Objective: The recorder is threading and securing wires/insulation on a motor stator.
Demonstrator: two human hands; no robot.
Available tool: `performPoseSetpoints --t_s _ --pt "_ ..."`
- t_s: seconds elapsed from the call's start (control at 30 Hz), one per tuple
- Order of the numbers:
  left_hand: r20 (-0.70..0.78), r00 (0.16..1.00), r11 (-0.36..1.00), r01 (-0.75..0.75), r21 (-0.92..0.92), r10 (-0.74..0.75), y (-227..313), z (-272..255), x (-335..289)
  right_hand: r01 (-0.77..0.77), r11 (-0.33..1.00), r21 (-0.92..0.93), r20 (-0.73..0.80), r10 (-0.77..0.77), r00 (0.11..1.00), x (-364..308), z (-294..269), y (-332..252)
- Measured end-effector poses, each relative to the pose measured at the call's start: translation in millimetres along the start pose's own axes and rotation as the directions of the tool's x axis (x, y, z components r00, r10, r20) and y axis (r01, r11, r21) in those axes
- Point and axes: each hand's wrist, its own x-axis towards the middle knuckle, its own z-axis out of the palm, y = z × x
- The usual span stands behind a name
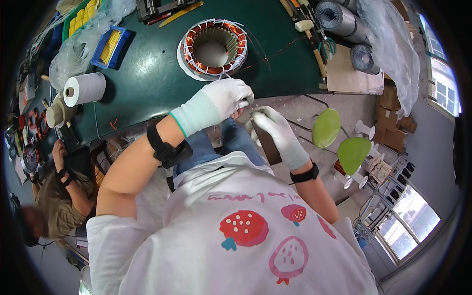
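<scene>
One flat dark-brown strip point(269, 148) is sitting in the curled white-gloved right hand point(275, 129); the white-gloved left hand point(223, 100) is looking closed, contents hidden. Slipping, the strip could be scraping the white-laced copper-wound ring point(215, 69) sitting on the dark-green table point(150, 73).

The fisheye head view looks steeply down from above: shirt point(196, 241) close at six o'clock, left hand point(223, 100) and right hand point(279, 132) central, green bench point(147, 78) toward twelve.
</scene>
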Motion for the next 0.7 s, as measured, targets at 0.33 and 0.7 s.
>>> performPoseSetpoints --t_s 0.33,0.7 --pt "-0.043 0.999 0.998 0.004 -0.066 -0.007 4 -2 -1 -0.254 0.912 0.323 0.022 0.261 0.965 -24 5 -19" --pt "-0.050 0.999 0.987 -0.023 -0.160 0.015 3 -8 2 -0.090 0.985 0.149 0.031 0.086 0.996 0 12 -18"
